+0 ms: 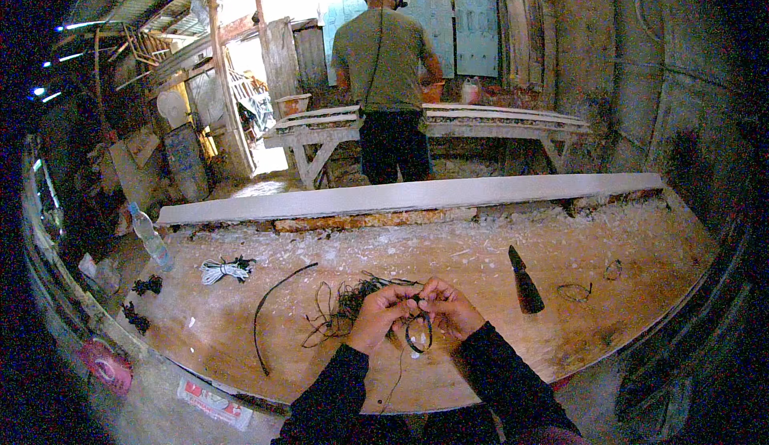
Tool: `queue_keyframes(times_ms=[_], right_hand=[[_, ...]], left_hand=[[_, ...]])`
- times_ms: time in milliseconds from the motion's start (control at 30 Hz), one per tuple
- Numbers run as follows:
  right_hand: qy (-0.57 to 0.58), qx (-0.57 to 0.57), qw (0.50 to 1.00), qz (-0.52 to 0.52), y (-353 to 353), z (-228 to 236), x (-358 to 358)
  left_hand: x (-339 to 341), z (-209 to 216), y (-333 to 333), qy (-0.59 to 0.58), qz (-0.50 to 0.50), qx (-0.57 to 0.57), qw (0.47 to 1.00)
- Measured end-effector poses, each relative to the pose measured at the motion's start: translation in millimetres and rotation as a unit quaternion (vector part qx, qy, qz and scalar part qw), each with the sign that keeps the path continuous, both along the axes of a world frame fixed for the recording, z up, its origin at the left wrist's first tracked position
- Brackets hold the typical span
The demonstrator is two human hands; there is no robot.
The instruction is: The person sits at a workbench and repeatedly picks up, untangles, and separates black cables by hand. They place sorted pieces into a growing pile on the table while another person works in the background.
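Note:
My left hand (379, 317) and my right hand (453, 310) meet above the middle of the wooden table, fingertips pinched close together. Between them is a black strip (418, 341), bent into a loop that hangs below the fingers. The exact spot where the fingers grip it is partly hidden. Just behind and left of my left hand lies a loose tangle of thin dark cord (340, 307). One thin strand trails down toward the table's near edge. Farther left, a single curved black strip (265, 309) rests on the wood.
Right of my hands lies a dark tapered object (525, 285), with a thin dark loop (575, 292) beyond. Leftward are a tied white cord bundle (225, 270), black bundles (146, 285) and a clear bottle (149, 235). A white beam (416, 196) edges the table; a person (383, 68) stands behind.

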State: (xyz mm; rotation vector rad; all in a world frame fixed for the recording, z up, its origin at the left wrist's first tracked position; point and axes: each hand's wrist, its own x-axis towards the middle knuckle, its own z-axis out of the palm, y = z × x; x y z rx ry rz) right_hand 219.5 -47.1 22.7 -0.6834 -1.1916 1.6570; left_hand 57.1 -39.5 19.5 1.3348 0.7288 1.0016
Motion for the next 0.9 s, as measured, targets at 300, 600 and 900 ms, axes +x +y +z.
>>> queue_keyframes(times_ms=[300, 600, 900], right_hand=[[0.023, 0.020, 1.000, -0.002, 2.0, -4.3, -2.7], [0.043, 0.001, 0.999, 0.019, 3.1, -7.0, -2.3], [0.081, -0.016, 0.995, 0.048, 1.6, -5.2, 0.2]], left_hand=[[-1.1, -2.4, 1.3, -0.014, -0.007, -0.037, 0.999], [-3.6, 0.1, -0.9, 0.000, 0.002, -0.059, 0.998], [-2.8, -0.1, -0.2, -0.040, -0.001, -0.082, 0.996]])
